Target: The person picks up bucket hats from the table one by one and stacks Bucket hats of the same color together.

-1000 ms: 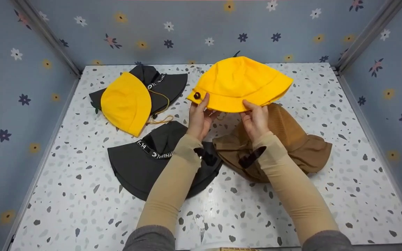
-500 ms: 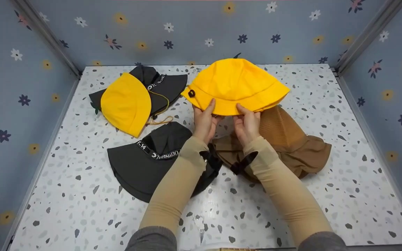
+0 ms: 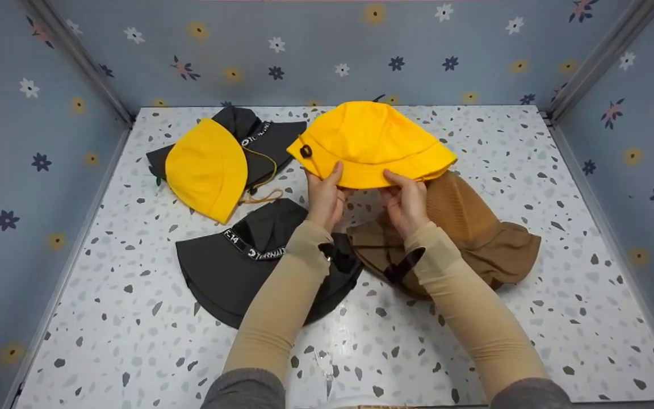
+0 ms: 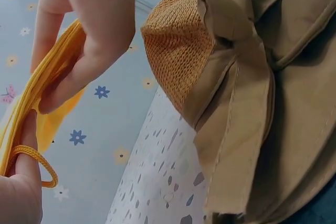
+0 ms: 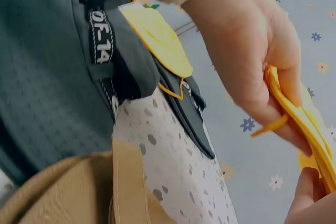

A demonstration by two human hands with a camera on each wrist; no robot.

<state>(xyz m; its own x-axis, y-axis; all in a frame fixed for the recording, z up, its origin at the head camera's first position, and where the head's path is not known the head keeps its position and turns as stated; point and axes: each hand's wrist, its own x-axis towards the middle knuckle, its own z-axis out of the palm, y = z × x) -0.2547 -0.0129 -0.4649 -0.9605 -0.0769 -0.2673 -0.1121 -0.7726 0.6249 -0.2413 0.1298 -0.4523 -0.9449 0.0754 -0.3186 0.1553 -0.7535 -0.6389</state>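
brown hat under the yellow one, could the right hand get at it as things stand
Probably yes, once it lets go. The right hand grips the brim of the yellow hat directly above the brown hat, whose near side lies uncovered on the table. Only the held hat occupies the fingers.

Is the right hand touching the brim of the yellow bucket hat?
Touching. In the head view the right hand pinches the brim of the yellow bucket hat; the left wrist view shows fingers pressed on the yellow fabric.

Two yellow hats (image 3: 369, 142), two black (white-lettered bands), one brown hat (image 3: 474, 233), speckled white table (image 3: 151, 341), flowered blue walls (image 3: 304, 51).
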